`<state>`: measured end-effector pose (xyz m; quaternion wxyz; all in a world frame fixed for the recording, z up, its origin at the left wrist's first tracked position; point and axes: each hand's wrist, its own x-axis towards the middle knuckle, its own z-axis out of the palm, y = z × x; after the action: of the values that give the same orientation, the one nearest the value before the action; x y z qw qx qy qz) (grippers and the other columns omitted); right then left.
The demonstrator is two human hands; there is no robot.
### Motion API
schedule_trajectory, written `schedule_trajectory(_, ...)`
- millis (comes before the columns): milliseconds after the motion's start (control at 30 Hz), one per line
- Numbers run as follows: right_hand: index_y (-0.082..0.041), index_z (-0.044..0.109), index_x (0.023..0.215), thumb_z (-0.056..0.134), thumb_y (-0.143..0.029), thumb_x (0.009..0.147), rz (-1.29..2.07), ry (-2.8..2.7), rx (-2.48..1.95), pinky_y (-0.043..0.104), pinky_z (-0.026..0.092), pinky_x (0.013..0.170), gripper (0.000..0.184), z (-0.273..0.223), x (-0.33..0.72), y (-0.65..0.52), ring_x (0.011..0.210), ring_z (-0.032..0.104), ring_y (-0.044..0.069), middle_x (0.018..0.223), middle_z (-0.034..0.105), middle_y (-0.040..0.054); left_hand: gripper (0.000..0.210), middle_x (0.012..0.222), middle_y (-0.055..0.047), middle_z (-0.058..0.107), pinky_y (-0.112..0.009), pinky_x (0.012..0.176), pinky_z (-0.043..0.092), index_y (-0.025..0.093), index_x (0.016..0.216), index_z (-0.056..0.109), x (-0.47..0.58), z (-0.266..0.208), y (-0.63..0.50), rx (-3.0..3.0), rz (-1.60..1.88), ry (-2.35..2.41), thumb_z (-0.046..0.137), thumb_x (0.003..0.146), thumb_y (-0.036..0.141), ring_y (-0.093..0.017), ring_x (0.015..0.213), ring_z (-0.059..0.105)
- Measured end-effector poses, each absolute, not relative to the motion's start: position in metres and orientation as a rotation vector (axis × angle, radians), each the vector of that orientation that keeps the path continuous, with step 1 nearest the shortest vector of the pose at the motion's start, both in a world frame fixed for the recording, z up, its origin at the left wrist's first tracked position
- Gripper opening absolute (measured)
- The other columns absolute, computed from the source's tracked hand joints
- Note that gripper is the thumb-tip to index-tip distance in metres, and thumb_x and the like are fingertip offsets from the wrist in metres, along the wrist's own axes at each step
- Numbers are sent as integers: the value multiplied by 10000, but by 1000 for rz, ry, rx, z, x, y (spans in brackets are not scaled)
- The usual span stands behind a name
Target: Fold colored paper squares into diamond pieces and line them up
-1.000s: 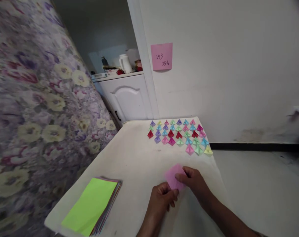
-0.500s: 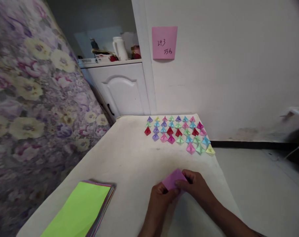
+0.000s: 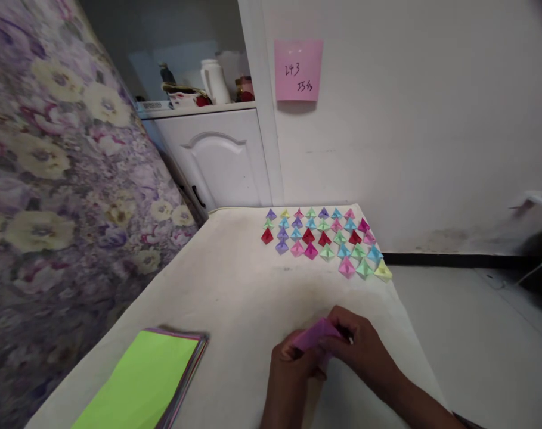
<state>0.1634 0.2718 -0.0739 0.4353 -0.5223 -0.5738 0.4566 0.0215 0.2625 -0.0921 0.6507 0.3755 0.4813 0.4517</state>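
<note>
A piece of pink origami paper (image 3: 315, 335) is pinched between both my hands, just above the front part of the table. My left hand (image 3: 293, 363) grips its left and lower side, thumb on the near face. On the right, my right hand (image 3: 353, 339) is closed on the other edge with thumb and fingers. The paper looks bent or folded, and its lower part is hidden by my fingers. Farther back stand rows of small folded paper pieces (image 3: 324, 238) in purple, red, green, blue, pink and yellow.
A stack of coloured paper with a lime green sheet (image 3: 141, 375) on top lies at the left front of the cream-covered table (image 3: 217, 274). A floral curtain (image 3: 65, 238) hangs on the left. Behind are a white cabinet (image 3: 226, 158) and a wall with a pink note (image 3: 298, 70).
The pink paper has tilted and now shows a narrower face, as my hands bend it. My left hand has turned slightly. The view has shifted a little.
</note>
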Motion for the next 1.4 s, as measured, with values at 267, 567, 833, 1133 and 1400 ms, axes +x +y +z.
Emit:
schedule_trajectory(267,-213,576,845,654,-174,694,802,-1533,-1173,237,373,537,175,-72,164,264,581,435,115,766,535,-11,143,792,-65,692,-281,714,478,150,760,722,18,-83,263,877,1128,1037,721,627,205,-219,790,608)
schedule_trajectory(567,-238,595,906,628,-147,740,599,-1610,-1059,251,412,533,193,-68,168,255,590,461,111,851,529,17,129,842,-67,699,-281,751,472,159,771,726,11,-79,262,907,1191,1076,715,655,213,-228,843,604)
schedule_trajectory(833,-227,614,853,585,-118,768,605,-1648,-1011,236,420,519,141,-65,167,256,655,508,120,843,505,21,162,800,-57,692,-275,704,477,154,786,722,11,-85,260,908,1179,1061,731,632,207,-196,763,612)
schedule_trajectory(1133,-226,620,841,602,-90,739,689,-1622,-1058,232,404,508,171,-61,165,255,644,500,116,850,505,17,149,771,-42,690,-256,701,458,153,792,716,15,-79,258,903,1180,1078,710,644,167,-174,745,596)
schedule_trajectory(1400,-219,621,804,582,-78,749,711,-1632,-1019,234,408,535,156,-65,165,256,677,509,119,850,505,18,213,707,-29,679,-233,629,439,141,835,709,13,-85,259,853,1121,1065,721,625,175,-149,665,564)
